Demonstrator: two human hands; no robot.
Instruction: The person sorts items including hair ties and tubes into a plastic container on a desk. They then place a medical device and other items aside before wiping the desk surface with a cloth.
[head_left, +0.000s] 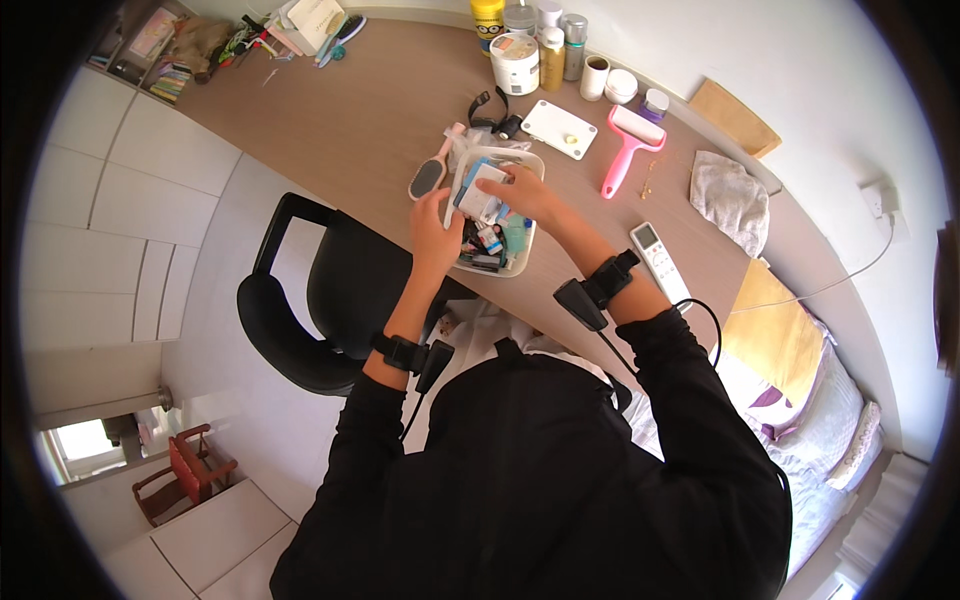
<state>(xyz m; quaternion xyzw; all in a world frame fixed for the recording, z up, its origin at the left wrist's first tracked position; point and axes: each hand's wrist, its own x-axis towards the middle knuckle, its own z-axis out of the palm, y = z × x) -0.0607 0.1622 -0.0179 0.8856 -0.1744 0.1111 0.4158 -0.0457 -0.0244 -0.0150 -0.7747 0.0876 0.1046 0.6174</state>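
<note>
A white plastic bin (525, 259) full of small items stands near the desk's front edge. Over its far half, my right hand (523, 193) grips a white and blue packet (480, 196) between thumb and fingers. My left hand (435, 229) is at the bin's left wall, fingers spread near the packet; whether it grips the rim I cannot tell. Tubes, a small white and blue bottle (490, 239) and dark items lie in the near half. A paddle hairbrush (428, 178) rests left of the bin, beside a crumpled clear plastic bag (471, 140).
Beyond the bin are a black strap (487, 111), a white scale-like plate (559, 129) and several jars and bottles (516, 66). To the right lie a pink lint roller (630, 146), a remote control (660, 262) and a grey cloth (727, 196). A black chair (352, 277) touches the desk's front side.
</note>
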